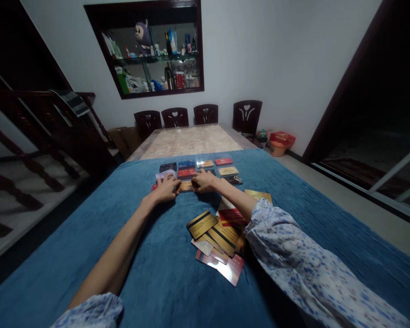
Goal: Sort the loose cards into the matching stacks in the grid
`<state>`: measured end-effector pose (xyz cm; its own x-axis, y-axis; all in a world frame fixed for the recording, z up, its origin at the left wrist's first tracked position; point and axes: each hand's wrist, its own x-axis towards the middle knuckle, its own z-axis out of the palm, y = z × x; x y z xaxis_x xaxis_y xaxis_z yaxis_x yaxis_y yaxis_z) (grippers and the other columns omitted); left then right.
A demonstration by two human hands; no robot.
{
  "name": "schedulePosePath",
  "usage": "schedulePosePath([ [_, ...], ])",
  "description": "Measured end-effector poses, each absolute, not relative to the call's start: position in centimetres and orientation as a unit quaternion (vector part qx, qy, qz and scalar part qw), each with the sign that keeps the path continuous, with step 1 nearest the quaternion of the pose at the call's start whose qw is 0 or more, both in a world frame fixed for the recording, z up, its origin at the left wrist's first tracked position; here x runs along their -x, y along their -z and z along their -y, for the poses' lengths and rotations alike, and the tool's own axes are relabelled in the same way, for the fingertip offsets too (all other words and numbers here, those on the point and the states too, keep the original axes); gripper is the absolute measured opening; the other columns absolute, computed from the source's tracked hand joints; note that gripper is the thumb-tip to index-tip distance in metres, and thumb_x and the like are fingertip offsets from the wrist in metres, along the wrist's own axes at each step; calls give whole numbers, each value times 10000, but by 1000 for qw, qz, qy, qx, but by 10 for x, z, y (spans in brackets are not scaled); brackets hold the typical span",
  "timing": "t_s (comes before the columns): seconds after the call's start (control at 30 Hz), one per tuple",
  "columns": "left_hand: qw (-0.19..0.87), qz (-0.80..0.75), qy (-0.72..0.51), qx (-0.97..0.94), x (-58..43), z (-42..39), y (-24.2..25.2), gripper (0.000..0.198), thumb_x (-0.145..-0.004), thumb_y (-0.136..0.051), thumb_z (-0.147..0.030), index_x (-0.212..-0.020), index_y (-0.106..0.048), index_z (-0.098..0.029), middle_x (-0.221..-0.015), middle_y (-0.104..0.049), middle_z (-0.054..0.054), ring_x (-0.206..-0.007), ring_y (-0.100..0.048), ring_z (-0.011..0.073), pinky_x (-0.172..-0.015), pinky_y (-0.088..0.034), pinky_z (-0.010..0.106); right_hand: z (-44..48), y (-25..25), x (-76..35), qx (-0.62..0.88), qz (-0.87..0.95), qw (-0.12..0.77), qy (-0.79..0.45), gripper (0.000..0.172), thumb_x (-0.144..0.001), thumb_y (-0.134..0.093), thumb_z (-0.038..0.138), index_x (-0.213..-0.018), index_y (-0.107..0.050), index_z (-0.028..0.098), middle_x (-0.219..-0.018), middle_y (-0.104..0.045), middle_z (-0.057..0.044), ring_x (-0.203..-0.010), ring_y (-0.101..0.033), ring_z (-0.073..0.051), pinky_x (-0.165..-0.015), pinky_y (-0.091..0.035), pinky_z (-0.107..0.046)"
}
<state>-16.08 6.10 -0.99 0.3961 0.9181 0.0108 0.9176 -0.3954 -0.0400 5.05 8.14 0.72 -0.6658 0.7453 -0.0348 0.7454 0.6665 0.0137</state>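
Both my arms reach forward over a blue cloth (157,273) that covers the table. My left hand (166,188) and my right hand (203,181) rest fingers-down on either end of a gold card (186,186) lying flat on the cloth. Just beyond them lie rows of laid-out cards (205,167), dark, blue, red and gold. A loose pile of cards (217,239), mostly gold and red, sits nearer to me beside my right forearm. How tightly the fingers press or pinch the gold card is hard to see.
Past the cloth the bare marble tabletop (191,139) runs to several dark chairs (205,114) at the wall. A glass shelf niche (153,50) with bottles hangs above. A wooden stair rail (37,132) is at left, a red basin (282,141) on the floor at right.
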Motion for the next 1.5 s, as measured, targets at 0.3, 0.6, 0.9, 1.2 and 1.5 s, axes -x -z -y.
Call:
schedulePosePath([
  [0.3, 50, 534, 52, 842, 157, -58, 5, 448, -798, -539, -195, -1237, -621, -240, -1332, -579, 128, -1394, -287, 358, -1066, -248, 614, -77, -12, -65, -410, -912, -10, -26, 477, -862, -611, 379, -1302, -593, 195, -1343, -575, -156, -1268, -434, -355, -941, -457, -492],
  [0.6, 60, 495, 119, 859, 133, -24, -7, 327, -870, -509, -244, -1140, -693, -226, -1224, -622, 121, -1322, -347, 355, -1039, -278, 596, -49, -13, -100, -365, -929, -57, -17, 361, -907, -574, 307, -1239, -667, 201, -1210, -658, -116, -1137, -481, -309, -879, -409, -420],
  [0.9, 57, 473, 134, 869, 123, 29, 8, 283, -905, -540, -238, -1153, -674, -215, -1259, -632, 112, -1321, -374, 345, -1064, -240, 594, -24, 3, -119, -291, -949, -117, 22, 288, -886, -622, 271, -1150, -716, 207, -1138, -681, -105, -1069, -481, -265, -871, -390, -398],
  [1.2, 47, 472, 189, 860, 120, 73, 20, 278, -929, -506, -233, -1153, -670, -221, -1170, -670, 97, -1300, -414, 325, -1074, -248, 582, 1, 3, -123, -240, -961, -123, 57, 252, -844, -670, 290, -1071, -733, 200, -1072, -700, -100, -1021, -493, -252, -883, -409, -408],
  [1.5, -22, 403, 208, 891, 114, 96, 21, 282, -813, -654, -339, -1064, -687, -216, -1074, -684, 81, -1248, -446, 355, -1044, -284, 589, 4, 14, -123, -189, -972, -104, 98, 410, -763, -733, 344, -1154, -707, 226, -1129, -684, -92, -1045, -493, -273, -876, -424, -430],
])
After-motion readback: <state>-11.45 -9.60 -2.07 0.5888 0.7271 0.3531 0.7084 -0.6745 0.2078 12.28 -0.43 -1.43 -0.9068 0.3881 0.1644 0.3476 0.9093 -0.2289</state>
